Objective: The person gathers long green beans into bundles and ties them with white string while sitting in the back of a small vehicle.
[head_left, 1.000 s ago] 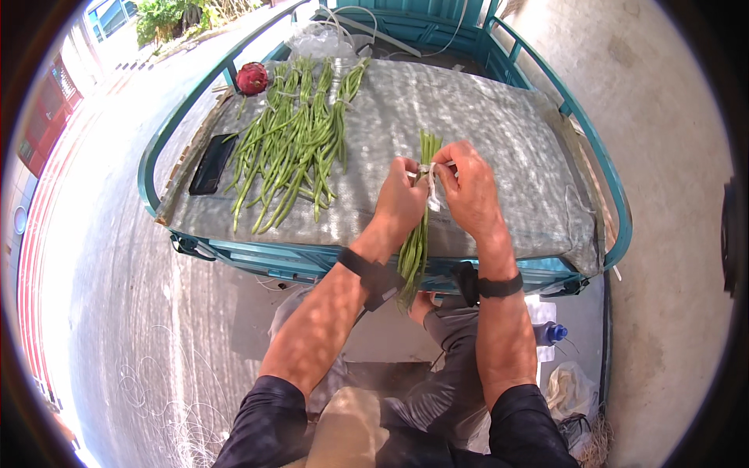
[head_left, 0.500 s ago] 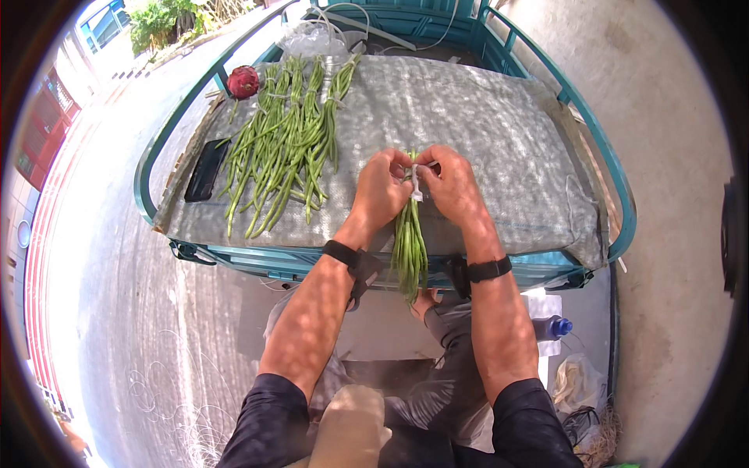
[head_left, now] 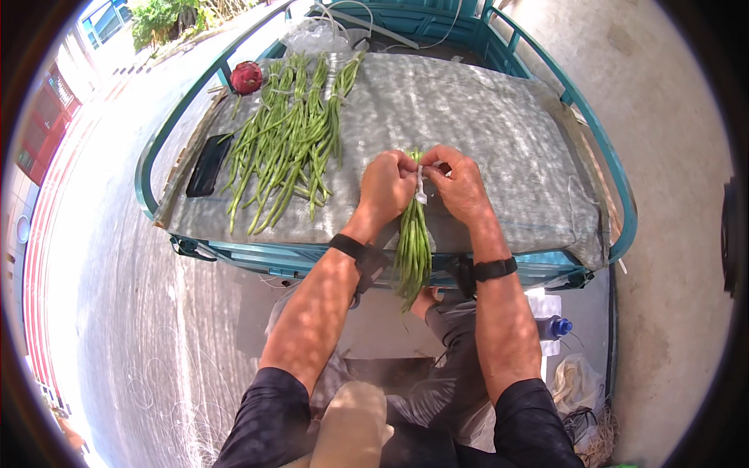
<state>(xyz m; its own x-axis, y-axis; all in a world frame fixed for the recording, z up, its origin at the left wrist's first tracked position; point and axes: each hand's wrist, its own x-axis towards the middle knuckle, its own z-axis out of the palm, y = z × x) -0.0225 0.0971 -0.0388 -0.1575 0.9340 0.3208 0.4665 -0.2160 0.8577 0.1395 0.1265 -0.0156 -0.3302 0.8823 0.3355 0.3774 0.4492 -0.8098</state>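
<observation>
left hand point(head_left: 388, 187), right hand point(head_left: 463, 186) both pinched closed on white tie point(head_left: 422, 192) around bean bunch point(head_left: 413, 248); other beans point(head_left: 295, 144) at its 10 o'clock, red fruit point(head_left: 246, 78) at their 11

Strong daylight falls in dappled patches over the grey sheet point(head_left: 499, 117) and both forearms point(head_left: 308, 312). Toward nine o'clock the pavement point(head_left: 101, 218) glares nearly white, its detail washed out; at three, the concrete point(head_left: 663, 234) is softly, evenly lit. Fisheye distortion bows the rails point(head_left: 143, 175) inside a black rim. Detail around the fingers point(head_left: 402, 161) is slightly soft.
</observation>
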